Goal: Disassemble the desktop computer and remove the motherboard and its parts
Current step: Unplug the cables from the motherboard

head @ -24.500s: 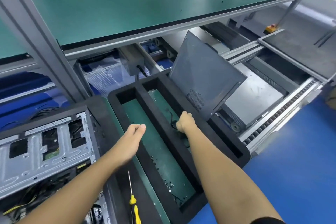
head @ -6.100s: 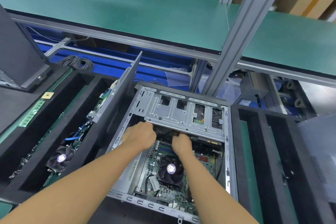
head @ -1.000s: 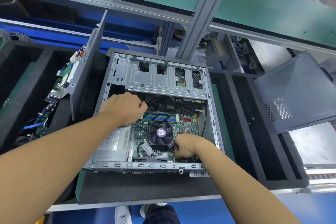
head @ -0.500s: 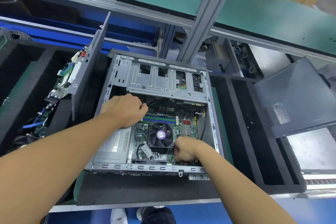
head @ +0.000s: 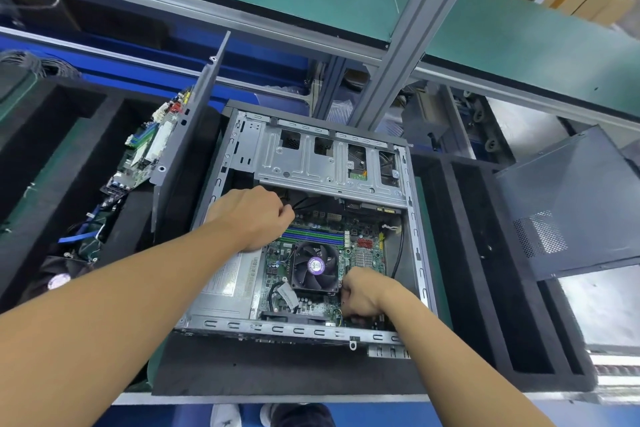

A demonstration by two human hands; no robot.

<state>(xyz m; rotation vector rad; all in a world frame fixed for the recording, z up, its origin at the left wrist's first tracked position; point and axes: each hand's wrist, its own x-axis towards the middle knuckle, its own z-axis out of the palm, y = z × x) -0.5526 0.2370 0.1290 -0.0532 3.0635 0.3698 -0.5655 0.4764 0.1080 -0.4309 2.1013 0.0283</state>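
The computer case lay open on top, so entry was straight down. The drive cage roofed the far third, leaving only a low slot beneath it, and the left hand sat at that slot, fingers curled on the black cables. The power supply filled the near-left bay. In the middle the CPU fan stood proud of the motherboard; the right hand was wedged between fan and near rail, its fingertips hidden. A loose lead hung down the gap along the right wall. Outside, a grey panel leaned just beside the left wall — and an aluminium post rose right behind the case.
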